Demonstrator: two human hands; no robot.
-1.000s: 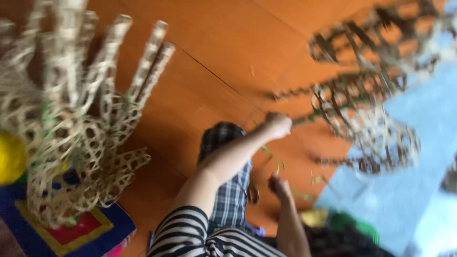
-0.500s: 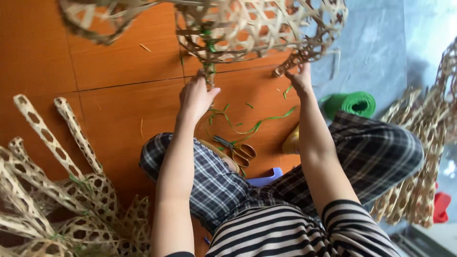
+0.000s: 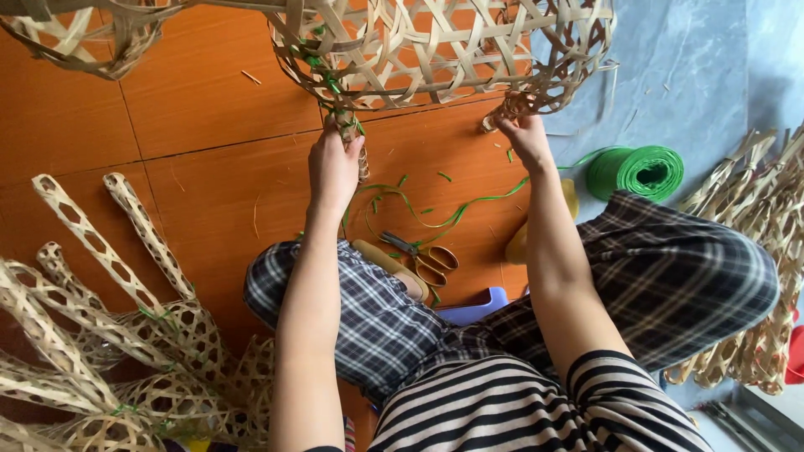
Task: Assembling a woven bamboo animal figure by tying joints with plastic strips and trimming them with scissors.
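Note:
A large open-weave bamboo basket frame (image 3: 435, 50) hangs across the top of the view, bound in places with green plastic strip (image 3: 322, 67). My left hand (image 3: 333, 163) grips a woven leg of the frame where green strip is tied. My right hand (image 3: 526, 134) pinches the frame's lower edge at the right. Loose green strip (image 3: 435, 219) trails on the orange floor between my arms, running toward a green roll (image 3: 635, 172). Scissors (image 3: 423, 255) lie on the floor by my knee.
More woven bamboo pieces (image 3: 109, 335) are heaped at the lower left, and others (image 3: 766, 251) are stacked at the right edge. Another woven piece (image 3: 84, 38) sits at the top left. A grey mat (image 3: 695, 75) covers the floor at the right. I sit cross-legged in checked trousers (image 3: 670, 276).
The view has swung from off to one side down onto my lap. The basket frame now hangs in front of me with both hands raised onto its lower edge.

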